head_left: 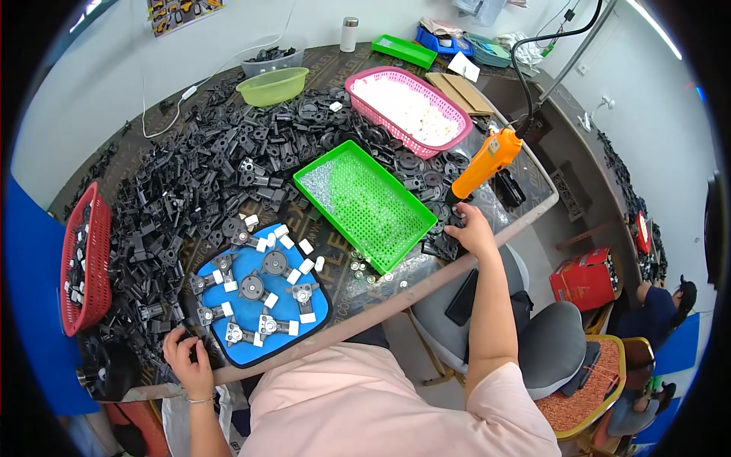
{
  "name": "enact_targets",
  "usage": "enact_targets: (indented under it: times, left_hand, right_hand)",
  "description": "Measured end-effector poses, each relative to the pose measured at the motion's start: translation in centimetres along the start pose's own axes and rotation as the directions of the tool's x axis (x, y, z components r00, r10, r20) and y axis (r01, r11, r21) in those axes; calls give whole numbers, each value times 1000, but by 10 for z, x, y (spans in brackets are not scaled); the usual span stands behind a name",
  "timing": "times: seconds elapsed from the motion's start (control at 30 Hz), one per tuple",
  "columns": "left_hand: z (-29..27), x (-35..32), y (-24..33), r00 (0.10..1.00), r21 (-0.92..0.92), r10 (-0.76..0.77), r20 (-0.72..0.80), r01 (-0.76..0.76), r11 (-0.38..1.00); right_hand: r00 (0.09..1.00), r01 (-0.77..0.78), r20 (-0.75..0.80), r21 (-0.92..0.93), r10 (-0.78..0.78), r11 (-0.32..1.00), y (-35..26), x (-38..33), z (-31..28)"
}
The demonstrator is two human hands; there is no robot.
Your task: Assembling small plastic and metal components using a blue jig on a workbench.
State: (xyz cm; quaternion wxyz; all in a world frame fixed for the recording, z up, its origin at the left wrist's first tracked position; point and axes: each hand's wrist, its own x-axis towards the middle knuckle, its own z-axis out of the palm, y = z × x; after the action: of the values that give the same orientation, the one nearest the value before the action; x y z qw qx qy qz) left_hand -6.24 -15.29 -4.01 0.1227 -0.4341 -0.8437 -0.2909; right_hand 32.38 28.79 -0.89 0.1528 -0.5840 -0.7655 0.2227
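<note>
The right hand (470, 228), just right of centre in the frame, reaches forward with fingers curled down onto a cluster of round black plastic discs (445, 242) at the table's right edge; whether it grips one cannot be told from this angle. Directly above it hangs an orange electric screwdriver (487, 161) on a black cable. Left of the hand lies a shallow green perforated plastic tray (365, 202) holding small shiny screws in one corner. The left hand (187, 358), at lower left, rests on the table edge with fingers bent, touching black parts beside a blue foam mat (255, 301). On that mat sit grey-and-black assemblies with white tips (263, 286). A large heap of black plastic brackets (198, 175) fills the upper left. A pink basket of white pieces (407, 110) stands at upper centre.
</note>
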Motion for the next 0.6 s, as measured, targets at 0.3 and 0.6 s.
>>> enact_targets:
  times: [0.3,0.6]
  left_hand:
    - [1,3,3,999,-6,29,-17,-29,1000]
    - [-3,1,6,999,-60,4,-40,-6,998]
  right_hand:
    - [998,-6,-56,118,13,993,-9,21,24]
    - [997,-76,-2,233,79,969,-23,23,8]
